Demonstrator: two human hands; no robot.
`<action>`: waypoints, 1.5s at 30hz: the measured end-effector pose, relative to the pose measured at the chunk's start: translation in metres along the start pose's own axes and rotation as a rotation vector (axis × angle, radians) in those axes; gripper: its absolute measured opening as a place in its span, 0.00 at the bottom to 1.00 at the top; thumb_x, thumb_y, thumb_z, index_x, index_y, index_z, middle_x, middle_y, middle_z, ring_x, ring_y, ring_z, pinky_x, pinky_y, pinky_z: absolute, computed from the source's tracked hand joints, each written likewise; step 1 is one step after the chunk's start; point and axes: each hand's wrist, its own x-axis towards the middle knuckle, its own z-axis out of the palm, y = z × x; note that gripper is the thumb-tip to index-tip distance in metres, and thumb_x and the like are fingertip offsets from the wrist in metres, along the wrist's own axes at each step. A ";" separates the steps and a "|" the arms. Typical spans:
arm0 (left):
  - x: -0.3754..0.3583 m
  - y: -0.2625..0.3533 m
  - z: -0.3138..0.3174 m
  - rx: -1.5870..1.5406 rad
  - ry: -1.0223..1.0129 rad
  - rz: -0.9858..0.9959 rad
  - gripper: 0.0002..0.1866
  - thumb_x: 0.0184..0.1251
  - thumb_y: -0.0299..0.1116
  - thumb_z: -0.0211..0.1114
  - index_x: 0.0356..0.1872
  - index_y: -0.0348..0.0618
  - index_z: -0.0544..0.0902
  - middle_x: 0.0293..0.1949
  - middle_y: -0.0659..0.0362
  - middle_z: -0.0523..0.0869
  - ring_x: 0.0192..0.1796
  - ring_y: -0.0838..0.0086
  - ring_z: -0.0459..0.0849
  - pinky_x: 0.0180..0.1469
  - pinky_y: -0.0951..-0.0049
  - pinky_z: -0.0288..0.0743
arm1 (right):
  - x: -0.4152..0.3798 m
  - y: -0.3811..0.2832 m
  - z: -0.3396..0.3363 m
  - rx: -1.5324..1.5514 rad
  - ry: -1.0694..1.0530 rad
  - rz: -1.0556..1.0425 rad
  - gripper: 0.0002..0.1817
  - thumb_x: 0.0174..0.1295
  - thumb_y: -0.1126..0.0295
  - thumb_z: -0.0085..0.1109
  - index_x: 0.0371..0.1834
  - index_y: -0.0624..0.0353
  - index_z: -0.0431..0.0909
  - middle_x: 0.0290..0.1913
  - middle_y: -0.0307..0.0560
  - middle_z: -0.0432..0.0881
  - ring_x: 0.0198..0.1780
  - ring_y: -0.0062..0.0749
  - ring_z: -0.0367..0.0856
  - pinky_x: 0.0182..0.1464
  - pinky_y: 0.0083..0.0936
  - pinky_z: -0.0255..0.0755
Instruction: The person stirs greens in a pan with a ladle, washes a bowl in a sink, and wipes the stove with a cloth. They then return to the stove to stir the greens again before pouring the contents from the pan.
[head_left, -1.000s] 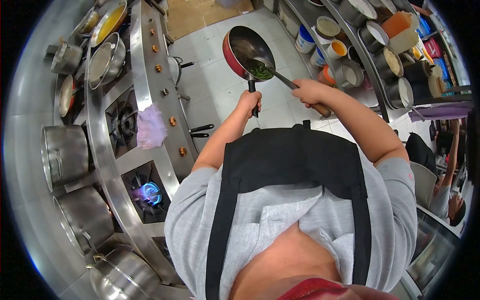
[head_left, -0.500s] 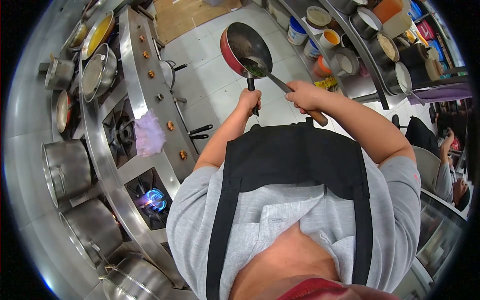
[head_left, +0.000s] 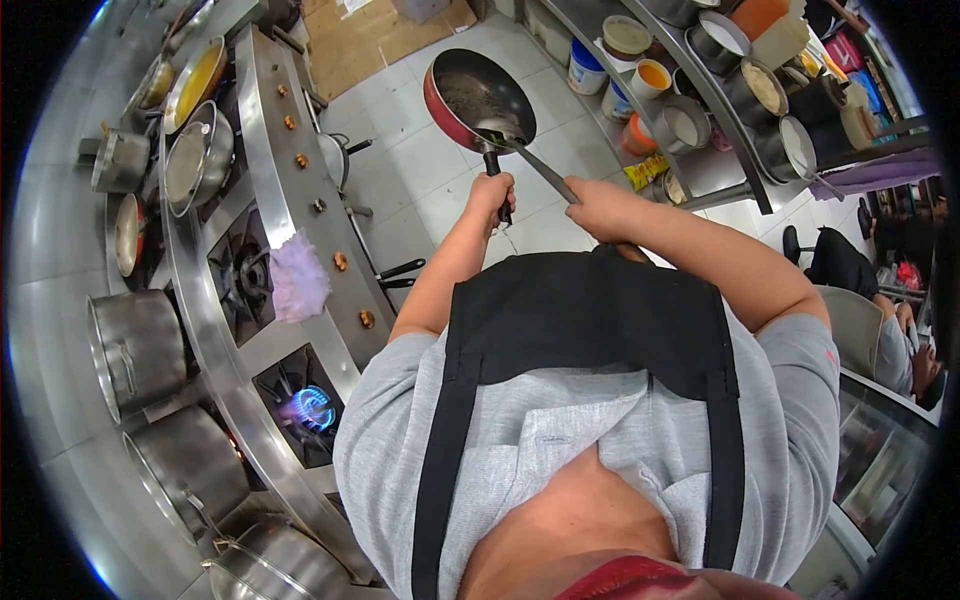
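Above tiled floor, round red pan point(head_left: 478, 100)

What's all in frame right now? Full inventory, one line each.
pan: 1, red outside, dark inside, held over floor
ladle: 1, metal, bowl in pan
stockpots: 3, steel, left, by the stove
lit burner: 1, blue flame, stove
cloth: 1, pale purple, stove edge
containers: several, steel, right shelf
seated person: 1, far right
apron: 1, black
left hand: on pan handle
right hand: on ladle handle
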 end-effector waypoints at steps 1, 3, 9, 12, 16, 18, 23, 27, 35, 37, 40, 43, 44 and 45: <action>-0.001 0.003 0.001 0.003 -0.001 0.003 0.05 0.53 0.26 0.54 0.22 0.38 0.69 0.13 0.58 0.71 0.12 0.73 0.69 0.15 0.72 0.67 | 0.000 0.001 0.001 0.002 0.004 -0.001 0.17 0.60 0.69 0.45 0.50 0.67 0.66 0.31 0.61 0.79 0.30 0.50 0.81 0.34 0.40 0.74; -0.004 0.007 0.001 0.015 0.004 0.001 0.05 0.53 0.26 0.54 0.22 0.39 0.69 0.13 0.59 0.71 0.12 0.73 0.69 0.15 0.72 0.67 | -0.001 0.003 0.004 -0.061 0.100 -0.085 0.18 0.59 0.69 0.46 0.50 0.67 0.66 0.29 0.60 0.79 0.28 0.49 0.81 0.32 0.40 0.74; -0.001 0.011 -0.003 0.026 -0.020 0.012 0.03 0.52 0.26 0.53 0.23 0.39 0.69 0.13 0.59 0.71 0.12 0.73 0.69 0.15 0.72 0.67 | -0.004 -0.010 -0.009 -0.014 -0.045 0.066 0.27 0.60 0.65 0.50 0.62 0.65 0.62 0.45 0.65 0.78 0.45 0.55 0.77 0.48 0.41 0.71; -0.003 0.014 -0.004 0.034 -0.012 0.026 0.03 0.52 0.26 0.53 0.23 0.40 0.70 0.13 0.59 0.71 0.13 0.73 0.69 0.15 0.72 0.67 | -0.007 -0.012 -0.010 -0.025 -0.031 0.023 0.27 0.60 0.66 0.50 0.62 0.65 0.61 0.45 0.65 0.78 0.46 0.55 0.77 0.48 0.41 0.70; -0.002 0.017 -0.006 0.037 0.011 0.018 0.04 0.52 0.27 0.53 0.22 0.40 0.70 0.13 0.59 0.71 0.12 0.73 0.69 0.15 0.73 0.67 | -0.009 -0.016 -0.011 -0.047 -0.024 0.025 0.28 0.60 0.65 0.50 0.63 0.65 0.61 0.46 0.65 0.78 0.47 0.55 0.77 0.49 0.42 0.70; -0.003 0.018 -0.008 0.066 -0.018 0.024 0.05 0.52 0.27 0.53 0.20 0.40 0.70 0.12 0.59 0.71 0.12 0.73 0.69 0.15 0.72 0.68 | -0.010 -0.018 -0.010 -0.075 -0.033 0.040 0.28 0.60 0.65 0.50 0.63 0.65 0.60 0.46 0.66 0.77 0.47 0.55 0.77 0.50 0.42 0.69; -0.004 0.017 -0.011 0.069 -0.012 0.029 0.06 0.53 0.28 0.54 0.20 0.41 0.70 0.13 0.60 0.71 0.12 0.74 0.69 0.16 0.73 0.68 | -0.008 -0.013 -0.005 -0.055 0.011 -0.026 0.23 0.59 0.67 0.48 0.57 0.66 0.64 0.42 0.65 0.78 0.45 0.55 0.78 0.48 0.43 0.70; -0.005 0.017 -0.014 0.067 -0.020 0.013 0.06 0.54 0.29 0.55 0.21 0.42 0.70 0.14 0.62 0.71 0.13 0.75 0.69 0.17 0.74 0.68 | -0.010 -0.013 -0.004 -0.055 0.090 -0.106 0.18 0.58 0.68 0.47 0.50 0.66 0.67 0.35 0.63 0.80 0.39 0.54 0.80 0.43 0.43 0.72; -0.003 0.016 -0.019 0.049 -0.022 0.021 0.04 0.54 0.27 0.53 0.23 0.39 0.70 0.14 0.60 0.72 0.13 0.74 0.70 0.15 0.73 0.68 | -0.009 -0.013 -0.003 0.033 0.071 -0.108 0.18 0.59 0.69 0.46 0.50 0.66 0.67 0.28 0.59 0.79 0.28 0.48 0.81 0.31 0.39 0.74; -0.002 0.015 -0.020 0.060 -0.028 0.036 0.04 0.54 0.27 0.53 0.23 0.39 0.70 0.14 0.60 0.72 0.13 0.74 0.70 0.15 0.73 0.68 | -0.011 -0.016 -0.005 0.050 0.060 -0.090 0.17 0.59 0.70 0.46 0.51 0.66 0.67 0.27 0.59 0.79 0.26 0.47 0.81 0.29 0.39 0.74; -0.001 0.016 -0.020 0.058 -0.032 0.025 0.04 0.54 0.27 0.53 0.24 0.40 0.70 0.14 0.60 0.72 0.13 0.74 0.70 0.15 0.74 0.69 | -0.014 -0.019 -0.006 0.077 0.037 -0.069 0.17 0.59 0.70 0.46 0.51 0.66 0.67 0.25 0.58 0.78 0.23 0.45 0.80 0.26 0.37 0.74; -0.004 0.017 -0.019 0.075 -0.028 0.021 0.04 0.54 0.27 0.53 0.24 0.39 0.70 0.14 0.60 0.72 0.13 0.75 0.70 0.15 0.74 0.69 | -0.017 -0.020 -0.007 0.085 0.044 -0.077 0.17 0.59 0.70 0.46 0.50 0.67 0.67 0.26 0.58 0.78 0.23 0.45 0.80 0.26 0.37 0.74; -0.004 0.017 -0.019 0.066 -0.026 0.021 0.04 0.54 0.27 0.53 0.24 0.39 0.70 0.14 0.60 0.72 0.13 0.75 0.70 0.15 0.74 0.69 | -0.019 -0.023 -0.008 0.098 0.028 -0.055 0.18 0.59 0.70 0.46 0.51 0.67 0.67 0.26 0.58 0.78 0.23 0.45 0.80 0.26 0.37 0.74; -0.005 0.017 -0.019 0.056 -0.025 0.021 0.04 0.53 0.27 0.53 0.24 0.39 0.70 0.14 0.60 0.72 0.13 0.75 0.70 0.15 0.74 0.69 | -0.021 -0.026 -0.010 0.110 0.012 -0.033 0.18 0.59 0.70 0.46 0.52 0.67 0.66 0.26 0.58 0.78 0.23 0.45 0.80 0.26 0.37 0.74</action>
